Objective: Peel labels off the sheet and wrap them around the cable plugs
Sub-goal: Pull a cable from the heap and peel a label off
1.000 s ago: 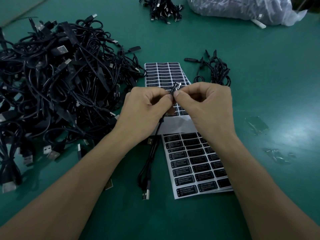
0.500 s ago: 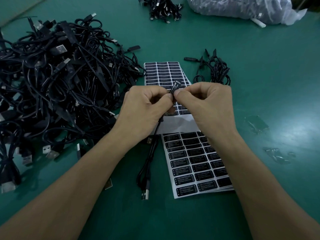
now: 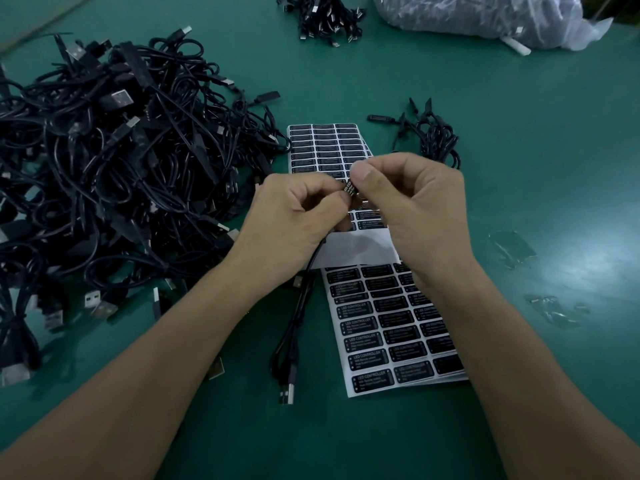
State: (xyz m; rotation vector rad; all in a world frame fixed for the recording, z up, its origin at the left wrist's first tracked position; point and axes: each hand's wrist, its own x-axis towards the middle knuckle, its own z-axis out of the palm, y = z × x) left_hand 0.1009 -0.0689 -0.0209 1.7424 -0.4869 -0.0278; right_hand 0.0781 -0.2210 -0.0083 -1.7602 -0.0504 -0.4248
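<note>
Head view, looking down on a green desk (image 3: 519,98): both hands meet above the label sheets. The left hand (image 3: 298,216) has its fingers curled and pinches the top end of a black cable (image 3: 298,327). The right hand (image 3: 412,206) pinches the same spot from the other side with thumb and forefinger. Between the two thumbs sits a small black label (image 3: 349,188) with white print. It is held at the cable's tip, where the fingers mostly hide the plug. The cable runs down from the left hand and lies on the desk, ending in a USB plug (image 3: 287,393) just beside the near label sheet (image 3: 388,327). A far label sheet (image 3: 325,147) lies beyond, partly behind the hands. To the left is a big heap of black cables (image 3: 114,174); a small bundle (image 3: 433,140) lies beyond the right hand. At the far edge — another cable bundle (image 3: 325,19) and a clear plastic bag (image 3: 485,15).
</note>
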